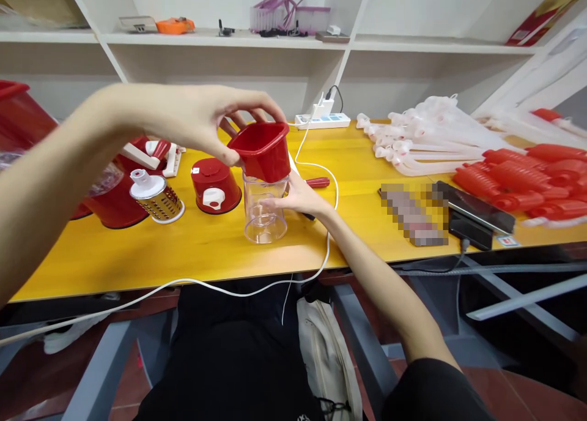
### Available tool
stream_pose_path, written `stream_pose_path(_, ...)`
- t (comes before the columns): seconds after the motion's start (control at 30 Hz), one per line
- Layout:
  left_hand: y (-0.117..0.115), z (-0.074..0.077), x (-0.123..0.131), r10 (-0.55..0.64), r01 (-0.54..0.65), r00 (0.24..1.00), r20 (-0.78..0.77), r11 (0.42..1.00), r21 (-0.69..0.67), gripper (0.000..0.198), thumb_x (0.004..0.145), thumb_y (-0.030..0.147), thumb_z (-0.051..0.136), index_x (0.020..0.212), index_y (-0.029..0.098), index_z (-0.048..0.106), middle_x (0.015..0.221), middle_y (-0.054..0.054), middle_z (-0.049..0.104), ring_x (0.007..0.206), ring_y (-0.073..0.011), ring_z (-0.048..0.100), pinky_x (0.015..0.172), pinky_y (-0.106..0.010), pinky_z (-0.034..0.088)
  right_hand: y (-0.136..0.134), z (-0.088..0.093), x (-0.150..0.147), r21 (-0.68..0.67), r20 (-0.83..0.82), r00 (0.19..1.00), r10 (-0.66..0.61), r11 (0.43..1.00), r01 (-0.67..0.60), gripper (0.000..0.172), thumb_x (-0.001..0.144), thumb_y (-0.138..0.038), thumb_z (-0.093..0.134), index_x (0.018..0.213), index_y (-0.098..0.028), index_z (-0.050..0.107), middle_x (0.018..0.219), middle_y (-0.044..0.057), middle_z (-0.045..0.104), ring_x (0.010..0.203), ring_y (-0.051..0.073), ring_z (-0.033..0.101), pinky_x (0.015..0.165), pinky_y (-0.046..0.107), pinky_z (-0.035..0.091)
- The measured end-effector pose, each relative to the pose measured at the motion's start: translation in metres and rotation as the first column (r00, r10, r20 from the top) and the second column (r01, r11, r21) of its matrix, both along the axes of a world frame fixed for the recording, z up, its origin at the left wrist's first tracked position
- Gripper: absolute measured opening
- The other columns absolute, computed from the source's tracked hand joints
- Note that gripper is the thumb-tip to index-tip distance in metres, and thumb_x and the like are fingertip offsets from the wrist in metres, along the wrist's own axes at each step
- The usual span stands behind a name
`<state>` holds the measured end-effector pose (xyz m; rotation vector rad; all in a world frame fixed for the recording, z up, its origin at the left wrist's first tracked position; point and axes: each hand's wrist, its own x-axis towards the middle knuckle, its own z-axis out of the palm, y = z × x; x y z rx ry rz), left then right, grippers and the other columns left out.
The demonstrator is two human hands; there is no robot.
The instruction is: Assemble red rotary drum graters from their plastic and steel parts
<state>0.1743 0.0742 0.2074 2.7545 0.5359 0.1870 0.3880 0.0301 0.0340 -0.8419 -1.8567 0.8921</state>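
The left hand [206, 118] reaches in from the left and pinches a red square-mouthed hopper [261, 149] by its rim, thumb on the near wall and fingers curled over the far edge. The hopper sits tilted on top of a clear plastic cup [263, 216], its lower end touching the cup's mouth. The cup stands upright on the yellow table [206, 249], close to the near edge. The right hand [298, 197] lies against the right side of the cup, fingers partly curled around its wall and steadying it; how tightly it closes I cannot tell, since the cup hides part of the fingers.

Just left of the cup stands a red round base with a white knob [215, 185]. Further left of the cup lies a steel grater drum with a white cap [156, 197], tipped on its side, and beyond it more red plastic parts. Behind the cup's right side a red-handled tool [318, 182] lies on the table. A white cable [328, 225] runs from a white power strip [323, 120] at the back of the table, passes right of the cup and hangs over the near edge. Well to the right of the cup are a pile of clear-and-white plastic pieces [413, 136] and a heap of red ribbed parts [518, 179].
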Motion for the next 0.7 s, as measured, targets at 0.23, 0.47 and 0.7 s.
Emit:
stream_pose_path(0.23, 0.003, 0.005, 0.008, 0.192, -0.130, 0.974, -0.119, 0.908, 0.398, 0.081, 0.072, 0.073, 0.069, 0.122, 0.010, 0.068, 0.088, 0.005, 0.069, 0.080, -0.0187, 0.074, 0.093, -0.055, 0.056, -0.004, 0.003, -0.001, 0.000, 0.007, 0.999, -0.034, 0.999, 0.034, 0.102, 0.065, -0.066, 0.080, 0.143, -0.013, 0.041, 0.156, 0.016, 0.035, 0.148, 0.028, 0.038, 0.129, 0.044, 0.033)
stream_pose_path(0.47, 0.004, -0.006, 0.016, 0.220, -0.146, 0.968, -0.116, 0.879, 0.454, 0.073, 0.070, 0.072, 0.074, 0.120, 0.019, 0.071, 0.087, 0.004, 0.068, 0.078, -0.0199, 0.074, 0.097, -0.052, 0.056, -0.004, 0.000, -0.001, -0.036, 0.015, 0.999, -0.047, 0.998, 0.047, 0.107, 0.063, -0.069, 0.079, 0.146, -0.013, 0.038, 0.156, 0.018, 0.034, 0.147, 0.026, 0.040, 0.129, 0.044, 0.033)
stream_pose_path(0.7, 0.009, 0.006, 0.014, 0.099, -0.037, 0.981, -0.165, 0.938, 0.344, 0.066, 0.079, 0.056, 0.074, 0.136, 0.024, 0.062, 0.104, 0.008, 0.069, 0.086, -0.0147, 0.073, 0.092, -0.047, 0.058, -0.002, -0.002, 0.001, -0.007, 0.009, 0.999, -0.050, 0.999, 0.050, 0.111, 0.065, -0.063, 0.081, 0.153, -0.019, 0.030, 0.162, 0.013, 0.027, 0.151, 0.026, 0.035, 0.130, 0.044, 0.032)
